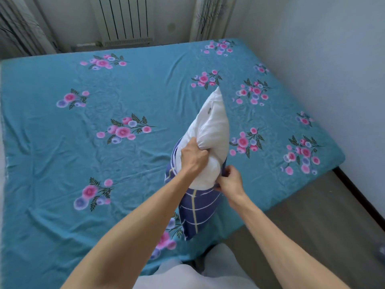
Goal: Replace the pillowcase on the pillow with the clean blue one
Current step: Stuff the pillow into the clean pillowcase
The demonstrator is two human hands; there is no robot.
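Left hand [192, 156], just right of frame centre: fingers bunched into the white pillow [210, 132], gripping a fistful of its filling near mid-length. Right hand [228, 181], just below and to the right: fingers pinching the open hem of the blue pillowcase [198, 209] where it meets the pillow. Hands near each other, not touching, each clamped on its own thing.

Pillow held up in the air over the lower-right part of the bed [62, 142]. Upper half bare; lower end sits inside the case.

Handling, judged: pillow light and very soft. It dents deeply under the left fingers, so a handful grab holds better than a flat palm. Case is thin, limp cloth with pale stripes; it hangs slack below and folds on itself. Best taken at the hem, both sides of the opening, to keep the mouth spread.

Long axis: runs from lower centre of frame to upper right. Bare tapered corner points up and away toward the wall; closed end of the case points down toward the person's lap.

Bed sheet teal with pink flower sprays, wrinkled.
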